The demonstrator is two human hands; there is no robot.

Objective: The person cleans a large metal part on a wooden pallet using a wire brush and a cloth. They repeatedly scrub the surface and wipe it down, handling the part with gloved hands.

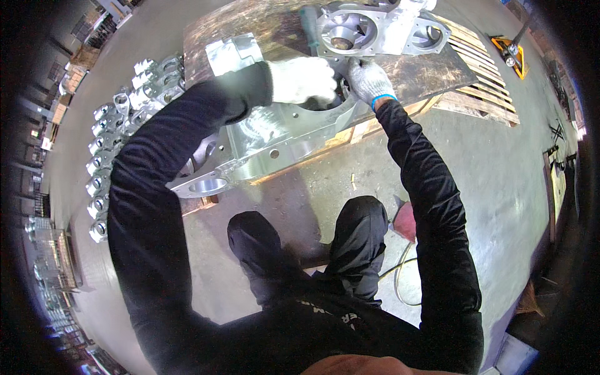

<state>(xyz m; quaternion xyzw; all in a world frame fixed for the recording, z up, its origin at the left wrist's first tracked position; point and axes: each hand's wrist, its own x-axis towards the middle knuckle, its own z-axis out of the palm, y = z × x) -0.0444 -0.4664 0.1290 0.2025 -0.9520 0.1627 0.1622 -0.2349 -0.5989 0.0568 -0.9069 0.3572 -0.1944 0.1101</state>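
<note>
A large silver machined metal casting (275, 134) with flat faces and round bores lies along the near edge of a worn wooden board (431, 76). My left hand (303, 81), in a white glove, is closed over the casting's far right end, beside a round bore. What its fingers hold is hidden. Close by on the right, my right hand (369, 80), in a grey-white knit glove with a blue cuff, has its fingers pinched together at the bore's far rim. Whatever lies between them is too small to make out. A second casting (381, 32) stands just beyond both hands.
A teal stick-like thing (310, 30) is beside the second casting. Wooden pallet slats (484, 78) stick out at the right. Many similar castings (103, 165) stand on the floor at left. A red object (405, 222) and a hose (399, 281) lie near my legs. A yellow pallet jack (509, 55) is far right.
</note>
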